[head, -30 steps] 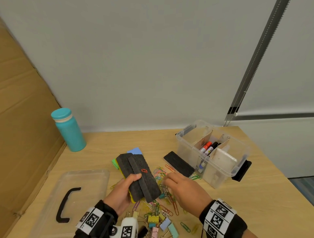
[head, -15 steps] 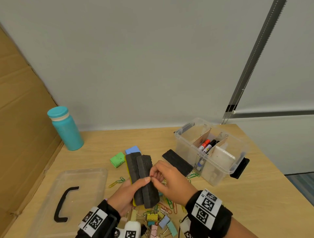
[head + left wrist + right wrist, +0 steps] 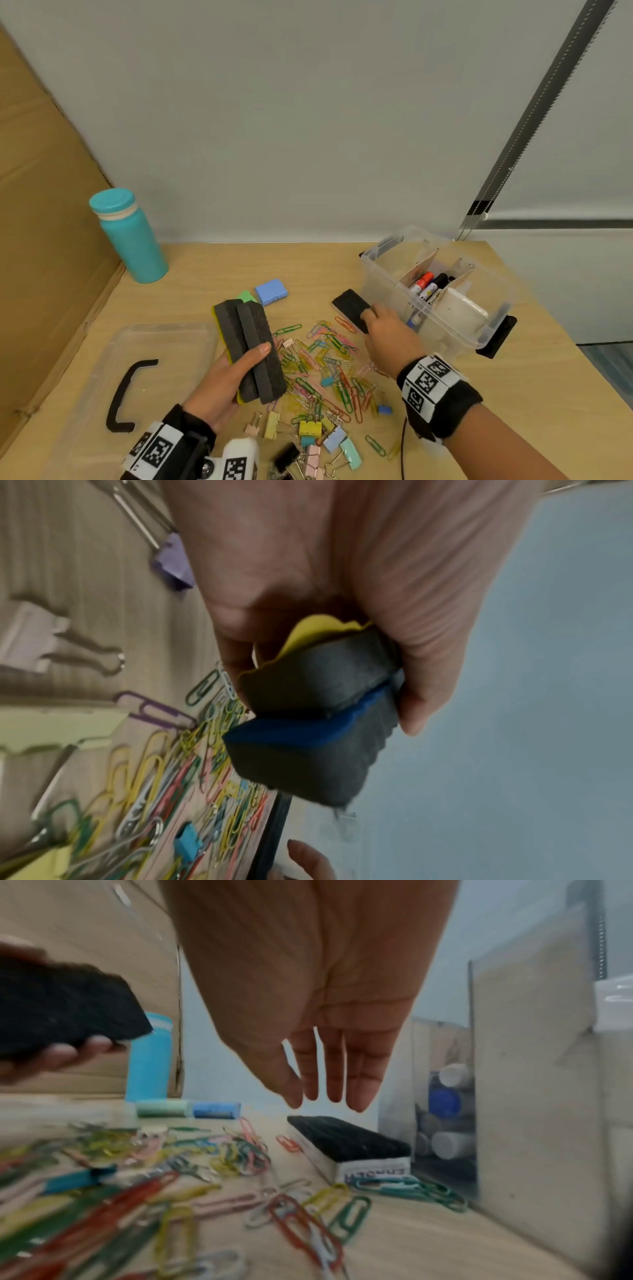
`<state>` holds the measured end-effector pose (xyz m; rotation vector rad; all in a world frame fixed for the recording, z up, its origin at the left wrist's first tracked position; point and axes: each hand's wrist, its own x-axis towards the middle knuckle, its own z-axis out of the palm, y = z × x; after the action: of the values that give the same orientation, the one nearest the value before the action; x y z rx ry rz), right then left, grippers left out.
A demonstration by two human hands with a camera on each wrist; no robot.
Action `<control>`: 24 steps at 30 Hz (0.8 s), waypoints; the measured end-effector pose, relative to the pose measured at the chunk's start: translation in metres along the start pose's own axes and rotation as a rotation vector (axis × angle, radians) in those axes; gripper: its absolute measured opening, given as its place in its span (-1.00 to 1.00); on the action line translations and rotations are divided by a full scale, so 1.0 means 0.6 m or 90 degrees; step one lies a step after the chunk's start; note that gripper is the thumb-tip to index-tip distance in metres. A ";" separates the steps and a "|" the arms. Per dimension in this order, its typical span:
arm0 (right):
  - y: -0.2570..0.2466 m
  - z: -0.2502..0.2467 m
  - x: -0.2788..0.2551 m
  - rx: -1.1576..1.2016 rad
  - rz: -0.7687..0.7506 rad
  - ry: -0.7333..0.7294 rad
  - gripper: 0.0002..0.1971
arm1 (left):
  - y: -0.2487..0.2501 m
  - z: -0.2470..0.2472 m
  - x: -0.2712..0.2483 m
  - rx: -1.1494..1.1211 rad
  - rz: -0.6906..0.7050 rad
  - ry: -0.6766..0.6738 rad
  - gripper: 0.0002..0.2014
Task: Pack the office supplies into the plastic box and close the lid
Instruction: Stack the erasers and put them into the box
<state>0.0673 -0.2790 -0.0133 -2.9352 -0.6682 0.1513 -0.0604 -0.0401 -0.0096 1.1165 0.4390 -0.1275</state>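
Observation:
My left hand (image 3: 227, 375) grips two stacked black-felt erasers (image 3: 251, 346) (image 3: 315, 718), one yellow-backed, one blue-backed, held above the table. My right hand (image 3: 385, 334) (image 3: 329, 1074) hovers with straight fingers just over a third eraser (image 3: 349, 306) (image 3: 346, 1142), which lies flat against the clear plastic box (image 3: 479, 329). The box stands open, with cardboard dividers and markers (image 3: 428, 284) inside. Its clear lid (image 3: 102, 377) with a black handle lies at the left. Loose paper clips (image 3: 325, 363) and binder clips (image 3: 311, 435) are spread between my hands.
A teal bottle (image 3: 132, 236) stands at the back left beside a cardboard wall (image 3: 44, 222). Blue (image 3: 272, 291) and green (image 3: 247, 296) blocks lie behind the held erasers. The table edge runs down the right side, past the box.
My right hand left the held erasers, where it picked off a red paper clip, and moved right to the eraser by the box. The left hand kept its hold.

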 end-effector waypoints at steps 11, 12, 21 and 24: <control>-0.021 0.035 0.029 -0.112 0.101 -0.022 -0.62 | -0.006 -0.015 -0.006 0.010 -0.024 0.023 -0.05; -0.021 0.035 0.028 -0.103 0.109 -0.033 -0.60 | -0.005 -0.013 -0.008 0.010 -0.023 0.026 -0.08; -0.011 0.019 0.003 -0.031 0.173 -0.100 -0.23 | 0.000 0.012 -0.021 0.020 -0.028 0.023 -0.17; -0.014 -0.012 -0.012 0.062 0.139 -0.054 -0.28 | 0.008 0.018 -0.032 0.009 -0.019 0.018 -0.58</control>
<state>0.0583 -0.2757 -0.0045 -2.9137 -0.3371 0.3212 -0.0735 -0.0498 0.0060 1.1274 0.4812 -0.1408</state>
